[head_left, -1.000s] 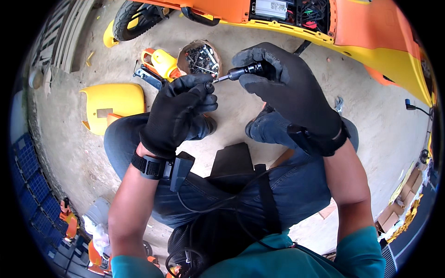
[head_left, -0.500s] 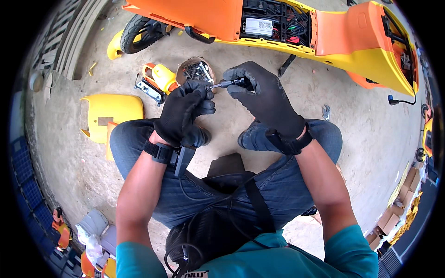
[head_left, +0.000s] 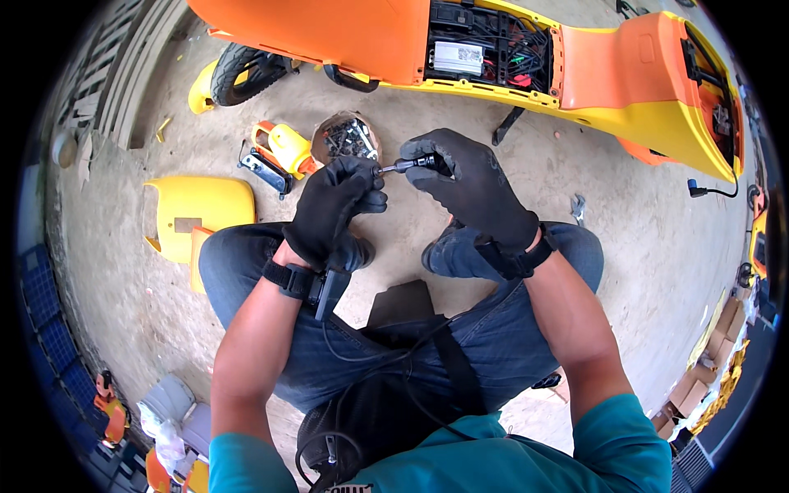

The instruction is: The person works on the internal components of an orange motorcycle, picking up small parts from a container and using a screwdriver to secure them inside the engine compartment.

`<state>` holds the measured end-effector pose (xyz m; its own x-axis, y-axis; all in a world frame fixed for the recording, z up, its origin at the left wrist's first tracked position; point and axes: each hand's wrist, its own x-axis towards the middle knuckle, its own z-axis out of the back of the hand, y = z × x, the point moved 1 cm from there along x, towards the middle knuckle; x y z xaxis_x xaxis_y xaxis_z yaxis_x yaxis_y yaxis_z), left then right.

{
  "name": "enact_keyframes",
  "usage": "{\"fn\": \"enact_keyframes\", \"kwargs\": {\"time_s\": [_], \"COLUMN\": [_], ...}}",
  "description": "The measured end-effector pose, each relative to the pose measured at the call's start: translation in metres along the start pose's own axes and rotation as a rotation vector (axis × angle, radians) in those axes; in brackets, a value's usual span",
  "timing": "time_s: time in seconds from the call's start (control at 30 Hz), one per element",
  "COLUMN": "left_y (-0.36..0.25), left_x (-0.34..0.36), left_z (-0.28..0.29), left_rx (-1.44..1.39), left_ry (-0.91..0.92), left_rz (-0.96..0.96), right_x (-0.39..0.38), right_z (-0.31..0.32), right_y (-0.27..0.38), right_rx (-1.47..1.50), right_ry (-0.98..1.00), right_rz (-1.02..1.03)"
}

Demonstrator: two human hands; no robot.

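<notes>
My gloved left hand [head_left: 329,209] has its fingers closed on a small dark part [head_left: 376,171], mostly hidden by the glove, at the tip of a black screwdriver [head_left: 406,164]. My gloved right hand [head_left: 472,189] grips that screwdriver's handle, thumb and fingers curled round it, with the shaft pointing left into the part. Just beyond my hands a round container [head_left: 317,148] of mixed metal hardware sits on the floor, beside an orange and yellow piece [head_left: 288,148] and a silver and black metal assembly [head_left: 261,168].
An orange and yellow scooter body [head_left: 616,66] with exposed wiring spans the far side, a tyre [head_left: 230,78] at its left. A yellow panel [head_left: 214,201] lies left of my knee, a wrench [head_left: 579,207] right. Cardboard [head_left: 689,386] lines the lower right edge; grey slats [head_left: 119,99] stand upper left.
The whole view has shifted, showing more of the scooter. Both hands appear lower in the picture, still holding the screwdriver and small part together.
</notes>
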<state>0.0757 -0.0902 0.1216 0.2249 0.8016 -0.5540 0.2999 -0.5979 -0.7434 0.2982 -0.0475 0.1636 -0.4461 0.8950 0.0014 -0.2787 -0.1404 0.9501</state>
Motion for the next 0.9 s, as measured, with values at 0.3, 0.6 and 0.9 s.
{"fn": "enact_keyframes", "kwargs": {"time_s": [0.3, 0.6, 0.9], "left_y": [-0.007, 0.009, 0.029], "left_x": [-0.003, -0.003, 0.001], "left_z": [-0.004, -0.005, 0.007], "left_rx": [0.085, 0.166, 0.403], "left_ry": [-0.026, 0.015, 0.232], "left_rz": [-0.031, 0.168, -0.075], "right_x": [-0.006, -0.026, -0.026], "right_z": [-0.023, -0.027, -0.026], "right_y": [-0.035, -0.046, -0.048], "right_rx": [-0.158, -0.318, -0.32], "right_ry": [0.098, 0.207, 0.238], "right_rz": [0.059, 0.106, 0.168]}}
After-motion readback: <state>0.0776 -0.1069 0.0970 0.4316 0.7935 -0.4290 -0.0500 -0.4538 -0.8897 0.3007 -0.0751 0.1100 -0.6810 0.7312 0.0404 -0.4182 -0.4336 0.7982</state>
